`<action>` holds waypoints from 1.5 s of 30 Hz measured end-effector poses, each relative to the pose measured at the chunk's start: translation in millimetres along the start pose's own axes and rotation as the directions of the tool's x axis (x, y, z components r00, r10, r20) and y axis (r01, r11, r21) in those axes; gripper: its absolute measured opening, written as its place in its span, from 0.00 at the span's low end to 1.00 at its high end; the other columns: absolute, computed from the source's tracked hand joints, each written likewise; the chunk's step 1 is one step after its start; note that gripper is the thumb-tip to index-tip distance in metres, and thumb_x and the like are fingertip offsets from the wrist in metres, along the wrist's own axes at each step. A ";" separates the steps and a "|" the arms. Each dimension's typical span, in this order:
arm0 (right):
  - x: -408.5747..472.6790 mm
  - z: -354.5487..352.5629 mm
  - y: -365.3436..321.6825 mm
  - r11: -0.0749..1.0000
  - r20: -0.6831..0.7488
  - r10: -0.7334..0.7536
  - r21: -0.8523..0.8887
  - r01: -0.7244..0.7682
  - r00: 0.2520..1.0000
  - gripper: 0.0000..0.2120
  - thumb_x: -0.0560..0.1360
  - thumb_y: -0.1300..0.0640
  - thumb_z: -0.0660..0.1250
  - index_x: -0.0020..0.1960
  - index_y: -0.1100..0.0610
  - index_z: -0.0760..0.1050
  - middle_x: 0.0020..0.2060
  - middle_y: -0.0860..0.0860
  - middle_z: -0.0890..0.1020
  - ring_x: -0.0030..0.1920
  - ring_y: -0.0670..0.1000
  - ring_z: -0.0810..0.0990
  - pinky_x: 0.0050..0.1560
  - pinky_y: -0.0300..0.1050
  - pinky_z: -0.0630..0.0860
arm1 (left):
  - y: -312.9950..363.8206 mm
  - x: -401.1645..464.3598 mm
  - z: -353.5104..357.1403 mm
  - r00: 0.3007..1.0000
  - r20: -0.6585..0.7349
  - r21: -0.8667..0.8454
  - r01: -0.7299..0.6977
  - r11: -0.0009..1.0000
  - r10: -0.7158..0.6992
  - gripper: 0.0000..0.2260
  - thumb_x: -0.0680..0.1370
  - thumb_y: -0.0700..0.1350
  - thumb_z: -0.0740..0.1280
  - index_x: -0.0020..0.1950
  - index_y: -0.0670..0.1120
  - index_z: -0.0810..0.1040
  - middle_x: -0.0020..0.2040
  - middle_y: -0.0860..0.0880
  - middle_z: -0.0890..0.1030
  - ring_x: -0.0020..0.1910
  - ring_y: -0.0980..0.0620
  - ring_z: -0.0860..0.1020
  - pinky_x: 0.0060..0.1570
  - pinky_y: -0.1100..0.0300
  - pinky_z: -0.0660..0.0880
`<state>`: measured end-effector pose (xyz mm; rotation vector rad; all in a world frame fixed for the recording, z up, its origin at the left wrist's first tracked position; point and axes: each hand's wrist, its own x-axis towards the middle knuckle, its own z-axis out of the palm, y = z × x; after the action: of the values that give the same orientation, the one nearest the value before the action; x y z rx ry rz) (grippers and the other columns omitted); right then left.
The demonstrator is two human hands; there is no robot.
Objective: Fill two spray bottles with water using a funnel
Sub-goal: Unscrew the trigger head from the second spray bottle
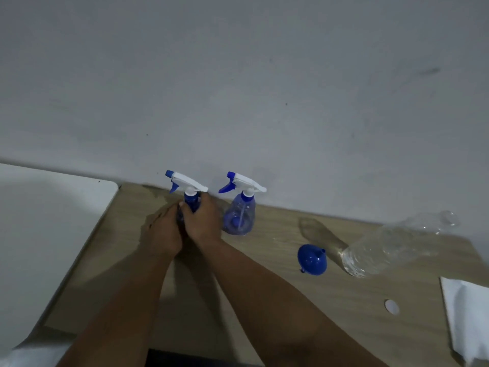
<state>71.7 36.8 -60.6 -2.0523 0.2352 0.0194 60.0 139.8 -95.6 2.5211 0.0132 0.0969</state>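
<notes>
1. Left spray bottle [189, 200]: stands upright on the wooden table [264, 300], near the wall and just left of the second spray bottle [239, 218]. Its white-and-blue trigger head is seated; the body is mostly hidden by the hands.
2. Left hand [165, 231]: wrapped round the lower body of the left spray bottle, steadying it.
3. Right hand [202, 221]: fingers curled round the blue collar at the neck, apparently placed to unscrew the head.
4. Handling, judged: thin clear plastic, light when empty and liable to flex or tip; the body is best held low and firmly while the ribbed collar, not the trigger head, takes the twisting force.
5. Second spray bottle: upright, capped, untouched; a dip tube shows through its translucent blue wall.
6. Funnel [312, 259]: blue, lying on its side well to the right of the second spray bottle; rigid and light, easily taken by the rim.
7. Water bottle [394, 245]: clear, lying tilted just right of the funnel; seemingly soft-walled, so squeezing could cause spills. A white cap [391, 306] lies nearer the viewer.
</notes>
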 end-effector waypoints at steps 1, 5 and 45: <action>-1.1 1.4 0.8 1.000 0.008 0.000 0.001 0.000 1.000 0.19 0.81 0.48 0.69 0.69 0.52 0.74 0.63 0.51 0.82 0.64 0.54 0.80 0.64 0.51 0.77 | 1.2 -5.1 -5.2 1.000 0.019 0.004 0.017 1.000 -0.017 0.06 0.77 0.39 0.68 0.52 0.49 0.76 0.51 0.47 0.82 0.50 0.44 0.80 0.52 0.50 0.76; -24.7 -3.0 6.6 0.999 0.073 -0.049 -0.004 0.049 0.996 0.19 0.81 0.48 0.70 0.69 0.51 0.75 0.61 0.49 0.84 0.61 0.52 0.83 0.62 0.52 0.80 | -1.9 -30.4 -27.4 0.999 0.041 0.024 0.020 1.000 -0.021 0.09 0.75 0.41 0.68 0.53 0.51 0.75 0.50 0.49 0.81 0.49 0.45 0.80 0.49 0.54 0.76; -209.1 -325.6 186.4 0.939 -0.126 0.133 0.332 -0.084 0.983 0.14 0.73 0.60 0.79 0.52 0.60 0.76 0.37 0.46 0.83 0.38 0.41 0.82 0.43 0.37 0.78 | 288.8 -237.9 126.3 0.899 0.438 0.099 -0.067 0.993 0.017 0.16 0.76 0.42 0.68 0.64 0.46 0.77 0.55 0.42 0.83 0.54 0.39 0.79 0.41 0.58 0.63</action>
<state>-194.1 -300.2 -44.8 -1.7099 0.4162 -0.0971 -171.7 -176.2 -46.6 2.5994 -0.2233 -0.4673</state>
